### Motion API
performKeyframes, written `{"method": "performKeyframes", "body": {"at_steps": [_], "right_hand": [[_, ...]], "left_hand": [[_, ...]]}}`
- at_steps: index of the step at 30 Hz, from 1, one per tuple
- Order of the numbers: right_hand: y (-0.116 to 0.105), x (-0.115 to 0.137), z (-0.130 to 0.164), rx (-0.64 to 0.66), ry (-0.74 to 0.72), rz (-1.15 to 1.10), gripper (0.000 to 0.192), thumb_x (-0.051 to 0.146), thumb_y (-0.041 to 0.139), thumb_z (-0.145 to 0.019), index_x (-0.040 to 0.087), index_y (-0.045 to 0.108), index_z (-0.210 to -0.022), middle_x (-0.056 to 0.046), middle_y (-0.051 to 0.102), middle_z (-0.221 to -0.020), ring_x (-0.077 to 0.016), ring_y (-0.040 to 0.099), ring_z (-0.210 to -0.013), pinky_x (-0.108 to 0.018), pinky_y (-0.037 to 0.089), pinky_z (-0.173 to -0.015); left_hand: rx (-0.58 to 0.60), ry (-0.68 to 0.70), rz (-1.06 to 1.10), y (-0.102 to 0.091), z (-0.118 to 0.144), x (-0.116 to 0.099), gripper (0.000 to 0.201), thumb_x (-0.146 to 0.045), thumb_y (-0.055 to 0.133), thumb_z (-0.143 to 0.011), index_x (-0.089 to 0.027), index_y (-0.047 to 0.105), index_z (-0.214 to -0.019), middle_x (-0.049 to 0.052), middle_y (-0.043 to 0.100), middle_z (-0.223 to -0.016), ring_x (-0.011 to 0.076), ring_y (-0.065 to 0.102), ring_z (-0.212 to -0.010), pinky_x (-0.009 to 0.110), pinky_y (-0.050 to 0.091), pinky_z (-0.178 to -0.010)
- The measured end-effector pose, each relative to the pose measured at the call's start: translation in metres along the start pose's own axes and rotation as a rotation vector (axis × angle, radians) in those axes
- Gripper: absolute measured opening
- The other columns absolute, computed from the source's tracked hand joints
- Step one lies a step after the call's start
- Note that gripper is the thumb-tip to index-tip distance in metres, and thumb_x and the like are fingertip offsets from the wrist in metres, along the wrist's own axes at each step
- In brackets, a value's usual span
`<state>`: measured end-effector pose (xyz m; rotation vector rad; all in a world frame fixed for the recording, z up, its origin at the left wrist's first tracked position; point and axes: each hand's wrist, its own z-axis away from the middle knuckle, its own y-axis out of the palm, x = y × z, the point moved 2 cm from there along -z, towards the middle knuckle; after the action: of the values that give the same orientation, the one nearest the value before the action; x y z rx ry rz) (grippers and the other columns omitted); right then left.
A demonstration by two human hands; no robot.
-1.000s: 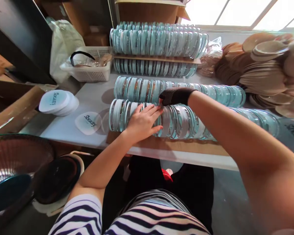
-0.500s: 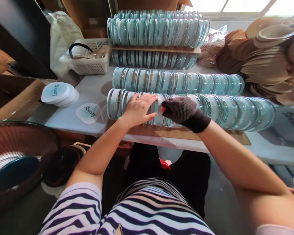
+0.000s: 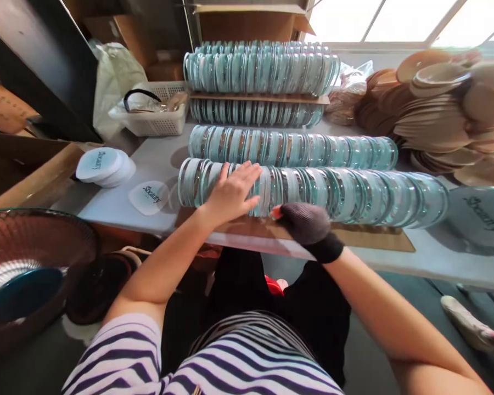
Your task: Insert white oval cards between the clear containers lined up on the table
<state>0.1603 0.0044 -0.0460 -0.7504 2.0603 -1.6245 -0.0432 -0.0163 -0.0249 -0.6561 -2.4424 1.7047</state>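
Lowered off the near row of glass discs (image 3: 313, 189) to its front edge at frame centre, the gloved right hand (image 3: 304, 222) is curled with nothing visibly held, while the bare left hand (image 3: 230, 193) lies flat and open on the row.

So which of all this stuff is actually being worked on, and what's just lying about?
In hand:
left hand on the front row of discs
right hand, gloved, at its near edge

Lying about:
white basket
printed labels
tan dishes

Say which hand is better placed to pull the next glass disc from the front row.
Right, probably. The gloved right hand sits at the near edge of the front row of glass discs, fingertips at the gap. The bare left hand lies flat on top, bracing the row.
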Motion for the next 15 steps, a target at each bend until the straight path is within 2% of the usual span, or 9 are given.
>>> {"method": "performKeyframes", "body": {"at_steps": [2, 3, 4, 5, 7, 10, 12, 15], "right_hand": [[-0.028, -0.034, -0.031, -0.112, 0.099, 0.006, 0.038, 0.036, 0.041, -0.097, 0.018, 0.073, -0.098, -0.010, 0.075, -0.097, -0.0203, 0.068, -0.084, -0.028, 0.041, -0.069], [-0.037, -0.048, -0.050, -0.071, 0.077, 0.020, 0.036, 0.035, 0.041, -0.096, 0.018, 0.073, -0.101, -0.010, 0.075, -0.102, -0.0204, 0.068, -0.088, -0.027, 0.042, -0.071], [-0.042, -0.061, -0.071, 0.035, 0.054, 0.052, 0.035, 0.034, 0.043, -0.095, 0.018, 0.074, -0.101, -0.009, 0.075, -0.102, -0.0209, 0.068, -0.090, -0.028, 0.043, -0.073], [-0.043, -0.071, -0.091, 0.203, 0.036, 0.075, 0.033, 0.031, 0.046, -0.093, 0.018, 0.075, -0.099, -0.009, 0.075, -0.099, -0.0207, 0.068, -0.086, -0.028, 0.044, -0.072], [-0.038, -0.082, -0.127, 0.441, -0.031, 0.077, 0.029, 0.025, 0.051, -0.088, 0.018, 0.076, -0.099, -0.006, 0.076, -0.096, -0.0182, 0.068, -0.082, -0.025, 0.045, -0.071], [-0.028, -0.074, -0.161, 0.592, -0.185, 0.054, 0.031, 0.017, 0.053, -0.082, 0.016, 0.075, -0.103, -0.003, 0.076, -0.096, -0.0146, 0.066, -0.081, -0.023, 0.047, -0.071], [-0.028, -0.060, -0.169, 0.657, -0.264, 0.150, 0.029, 0.018, 0.055, -0.081, 0.014, 0.076, -0.101, -0.006, 0.076, -0.094, -0.0163, 0.065, -0.080, -0.026, 0.048, -0.071], [-0.038, -0.044, -0.165, 0.602, -0.263, 0.390, 0.027, 0.022, 0.057, -0.083, 0.011, 0.076, -0.098, -0.012, 0.074, -0.092, -0.0225, 0.067, -0.083, -0.033, 0.047, -0.073]], "left_hand": [[-0.020, 0.047, 0.011, 0.003, -0.005, -0.016, 0.063, -0.036, 0.055, -0.093, -0.015, 0.038, -0.150, 0.011, 0.039, -0.158, 0.0276, 0.031, -0.149, 0.059, 0.013, -0.123], [-0.023, 0.072, 0.015, 0.007, -0.008, -0.023, 0.063, -0.038, 0.055, -0.093, -0.015, 0.039, -0.150, 0.011, 0.039, -0.158, 0.0274, 0.031, -0.149, 0.059, 0.013, -0.123], [-0.025, 0.091, 0.013, 0.012, -0.012, -0.029, 0.062, -0.040, 0.055, -0.093, -0.015, 0.041, -0.149, 0.011, 0.040, -0.157, 0.0274, 0.032, -0.148, 0.058, 0.014, -0.123], [-0.027, 0.104, 0.005, 0.019, -0.015, -0.034, 0.061, -0.041, 0.055, -0.094, -0.015, 0.043, -0.148, 0.011, 0.041, -0.157, 0.0275, 0.034, -0.148, 0.057, 0.015, -0.123], [-0.035, 0.116, -0.023, 0.031, -0.019, -0.038, 0.061, -0.042, 0.055, -0.094, -0.015, 0.045, -0.147, 0.011, 0.044, -0.155, 0.0276, 0.037, -0.146, 0.056, 0.017, -0.123], [-0.052, 0.133, -0.054, 0.041, -0.021, -0.036, 0.062, -0.045, 0.054, -0.094, -0.015, 0.045, -0.147, 0.011, 0.045, -0.154, 0.0269, 0.038, -0.146, 0.053, 0.020, -0.123], [-0.047, 0.143, -0.060, 0.042, -0.021, -0.033, 0.063, -0.047, 0.052, -0.094, -0.016, 0.044, -0.148, 0.009, 0.044, -0.155, 0.0261, 0.036, -0.146, 0.052, 0.020, -0.123], [-0.021, 0.143, -0.061, 0.039, -0.021, -0.031, 0.067, -0.052, 0.052, -0.094, -0.017, 0.041, -0.150, 0.009, 0.043, -0.156, 0.0260, 0.034, -0.148, 0.051, 0.020, -0.123]]}}
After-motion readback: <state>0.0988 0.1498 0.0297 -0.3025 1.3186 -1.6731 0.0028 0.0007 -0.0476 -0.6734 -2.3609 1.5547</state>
